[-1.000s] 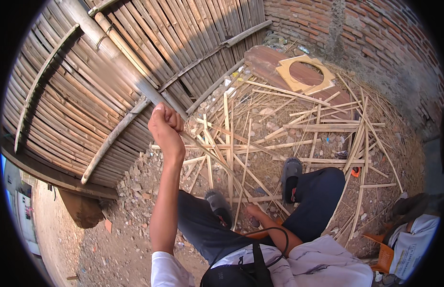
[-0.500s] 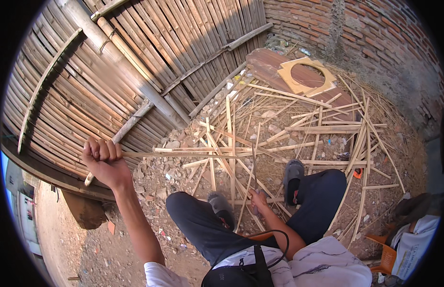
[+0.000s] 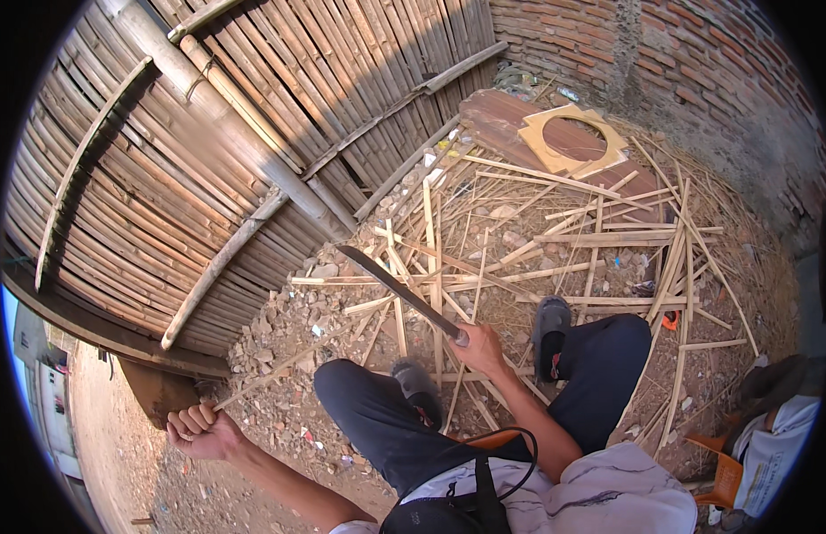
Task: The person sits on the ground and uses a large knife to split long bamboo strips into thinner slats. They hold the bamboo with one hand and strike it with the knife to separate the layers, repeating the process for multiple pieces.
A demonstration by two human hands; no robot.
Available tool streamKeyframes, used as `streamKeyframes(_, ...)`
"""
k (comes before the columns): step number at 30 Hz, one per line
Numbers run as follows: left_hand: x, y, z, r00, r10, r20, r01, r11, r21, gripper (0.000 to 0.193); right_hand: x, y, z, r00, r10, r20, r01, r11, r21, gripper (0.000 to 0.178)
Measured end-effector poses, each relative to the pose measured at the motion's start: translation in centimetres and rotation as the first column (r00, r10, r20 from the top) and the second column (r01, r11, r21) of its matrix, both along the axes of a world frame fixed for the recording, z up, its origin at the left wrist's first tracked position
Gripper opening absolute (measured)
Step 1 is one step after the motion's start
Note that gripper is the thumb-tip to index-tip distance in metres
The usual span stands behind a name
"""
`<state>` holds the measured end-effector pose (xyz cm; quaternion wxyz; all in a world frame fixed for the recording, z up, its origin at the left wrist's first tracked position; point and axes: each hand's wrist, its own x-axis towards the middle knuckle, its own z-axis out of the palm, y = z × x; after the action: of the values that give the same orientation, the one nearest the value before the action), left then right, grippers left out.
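My left hand (image 3: 204,432) is out at the lower left, its fingers wrapped round the end of a thin bamboo strip (image 3: 275,377). The strip slants up and to the right, low over the rubble. In front of my knees my right hand (image 3: 481,350) grips the handle of a machete (image 3: 400,289). Its long dark blade points up and left, across several pale split bamboo strips (image 3: 433,240) on the ground. Blade and held strip look apart.
A bamboo wall (image 3: 226,133) rises on the left, a brick wall (image 3: 698,62) at the back right. Near it lies a brown board (image 3: 493,120) under a panel with a round hole (image 3: 538,142). An orange plastic chair (image 3: 726,481) with cloth stands at the lower right.
My left hand has dropped down toward me, and the strip now slants instead of lying level. My right hand has risen a little, and the machete has swung to the left.
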<state>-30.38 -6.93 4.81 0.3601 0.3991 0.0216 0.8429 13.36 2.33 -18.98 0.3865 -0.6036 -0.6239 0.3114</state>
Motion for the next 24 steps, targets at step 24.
streamKeyframes(24, -8.9, -3.3, -6.7, 0.885, 0.197, 0.423, -0.168, 0.980, -0.104, 0.043, 6.8, 7.9, 5.6, 0.126, -0.264, -0.956, -0.080, 0.958, -0.275, 0.069)
